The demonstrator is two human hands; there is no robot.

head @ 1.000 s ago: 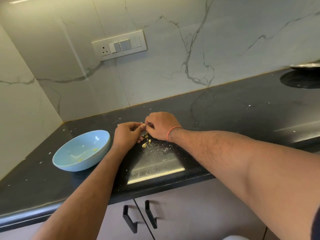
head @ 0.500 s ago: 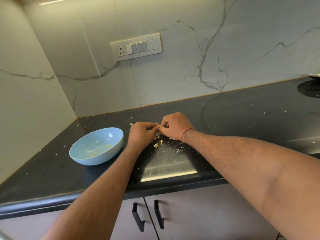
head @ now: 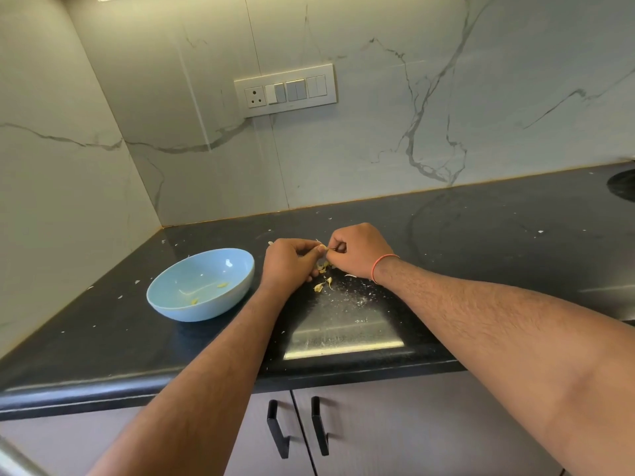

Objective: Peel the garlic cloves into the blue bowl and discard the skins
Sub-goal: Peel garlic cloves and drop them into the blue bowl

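**Mid-peel, one clove between both hands**

Working a garlic clove [head: 323, 249] just above the black counter [head: 481, 235], well into the peeling step by the look of it. Left hand [head: 288, 266] curling round the clove and pinching it at thumb and forefinger; right hand [head: 357, 254] pinching at the same spot, probably tugging skin, though too small to tell for certain. Loose skins [head: 323, 285] lying directly below the hands. Blue bowl [head: 201, 283] sitting just left of the left hand, holding only a few pale bits. Next, likely: stripping the last skin, then reaching left to drop the bare clove in the bowl.
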